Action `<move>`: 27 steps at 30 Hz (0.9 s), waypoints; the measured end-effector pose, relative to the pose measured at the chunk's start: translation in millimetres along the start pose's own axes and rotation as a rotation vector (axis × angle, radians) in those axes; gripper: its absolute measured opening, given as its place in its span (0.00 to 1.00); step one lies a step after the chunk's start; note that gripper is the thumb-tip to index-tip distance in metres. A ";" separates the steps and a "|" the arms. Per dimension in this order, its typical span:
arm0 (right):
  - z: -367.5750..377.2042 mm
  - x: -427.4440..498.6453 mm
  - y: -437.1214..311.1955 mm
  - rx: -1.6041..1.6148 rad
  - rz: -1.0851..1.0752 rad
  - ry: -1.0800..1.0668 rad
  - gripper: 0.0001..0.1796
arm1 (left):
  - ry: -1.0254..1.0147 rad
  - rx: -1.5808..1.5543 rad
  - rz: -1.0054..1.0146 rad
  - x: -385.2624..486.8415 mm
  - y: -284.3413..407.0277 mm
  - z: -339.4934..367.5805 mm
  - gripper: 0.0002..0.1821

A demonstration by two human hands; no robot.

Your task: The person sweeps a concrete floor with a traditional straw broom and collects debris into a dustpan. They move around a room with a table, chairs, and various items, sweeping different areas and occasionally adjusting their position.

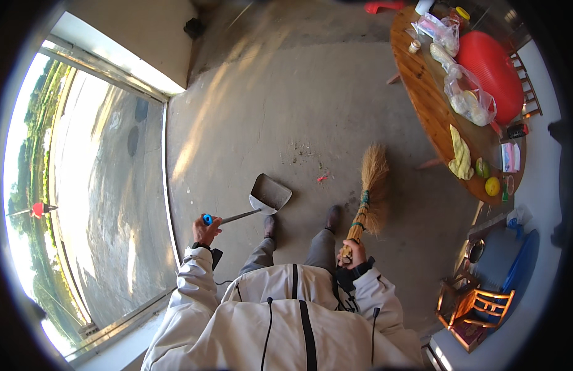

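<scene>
My left hand [206, 231] is closed around the blue-tipped handle of a long-handled metal dustpan [271, 193], whose pan is low over or on the concrete floor, just ahead of my left shoe. In my right hand [352, 254] is the bound stem of a straw broom [367, 195]; its bristles fan out forward, to the right of my right shoe. Between pan and bristles, a little farther forward, lie scattered debris [302, 153] and a small red scrap [322, 178] on the floor.
A wooden table [418, 88] at the right holds a red cover, plastic bags, a yellow cloth and fruit. Behind it to the lower right stands a wooden chair [481, 306]. At the left is a doorway sill [165, 139] with a wall [147, 41] beyond.
</scene>
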State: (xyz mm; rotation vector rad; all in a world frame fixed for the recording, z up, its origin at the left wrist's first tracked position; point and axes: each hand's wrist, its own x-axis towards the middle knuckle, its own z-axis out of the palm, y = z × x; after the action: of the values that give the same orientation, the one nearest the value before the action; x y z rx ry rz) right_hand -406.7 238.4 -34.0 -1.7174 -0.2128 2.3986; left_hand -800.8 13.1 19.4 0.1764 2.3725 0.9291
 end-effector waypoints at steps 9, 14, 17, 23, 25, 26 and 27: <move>159.2 53.6 103.0 0.063 -0.160 -0.083 0.18 | -0.231 0.086 0.214 84.0 -16.8 -38.8 0.15; 140.8 -11.8 104.1 0.255 0.021 -0.190 0.10 | -0.199 0.214 0.253 117.4 -31.2 -46.6 0.17; 129.5 -57.6 127.3 0.259 -0.188 -0.259 0.12 | -0.173 0.310 0.271 128.7 -29.8 -43.0 0.18; 144.8 -18.7 160.1 0.304 -0.140 -0.039 0.09 | -0.210 0.314 0.265 138.8 -17.0 -36.8 0.19; 167.8 28.6 157.7 0.400 0.005 -0.152 0.12 | -0.229 0.337 0.254 135.1 -17.0 -39.3 0.18; 183.5 49.6 160.5 0.422 0.004 -0.214 0.14 | -0.230 0.334 0.273 132.9 -17.9 -40.1 0.18; 203.2 70.2 163.4 0.433 -0.005 -0.126 0.16 | -0.229 0.339 0.253 130.7 -18.8 -40.5 0.18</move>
State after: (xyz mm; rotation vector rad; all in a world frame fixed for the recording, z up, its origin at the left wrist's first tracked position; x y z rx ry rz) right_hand -632.0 93.7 -69.6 -1.3702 0.2677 2.3299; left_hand -929.6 17.1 -30.4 0.6899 2.3072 0.5700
